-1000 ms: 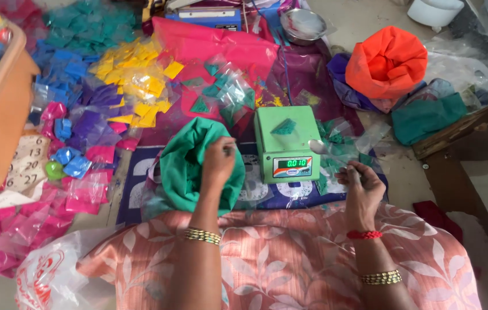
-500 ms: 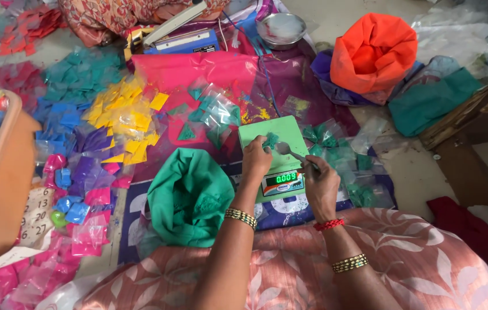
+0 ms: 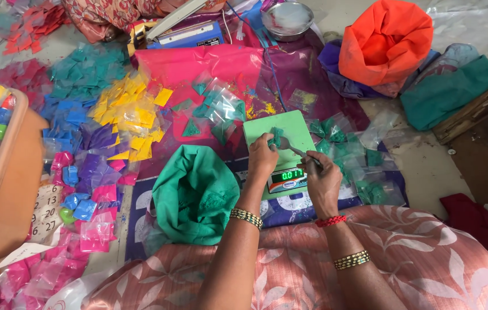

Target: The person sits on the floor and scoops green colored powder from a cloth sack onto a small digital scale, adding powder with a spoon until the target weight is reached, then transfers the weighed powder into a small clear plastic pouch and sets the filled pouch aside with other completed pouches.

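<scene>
the left hand (image 3: 262, 156) is pinching a small clear packet of green powder (image 3: 276, 138) and holding it open on the platform of the green weighing scale (image 3: 281, 150), in the middle of the scene. the right hand (image 3: 323, 179) is gripping the handle of a metal spoon (image 3: 291, 148), its bowl reaching left to the packet's mouth. both hands are closed on what they are holding; neither is free.

to do this well, the left fingers should be keeping the packet's mouth wide and upright while pressing as little as possible on the platform, since any push is likely distorting the reading on the lit display at the scale's near edge. the spoon is best tipped slowly, in small taps, with the bowl right over the opening, so that powder is not spilling onto the platform.

just left of the scale, a green cloth bag (image 3: 196, 192) of powder is sitting open, near the left forearm. filled green packets (image 3: 350, 163) are lying to the right of the scale, more at its far left. farther left, yellow packets (image 3: 126, 117), blue packets (image 3: 72, 115) and pink packets (image 3: 95, 229) are spreading across the floor. an orange cloth bag (image 3: 386, 40) is standing at the far right, and a steel bowl (image 3: 287, 17) is sitting at the far edge.
</scene>
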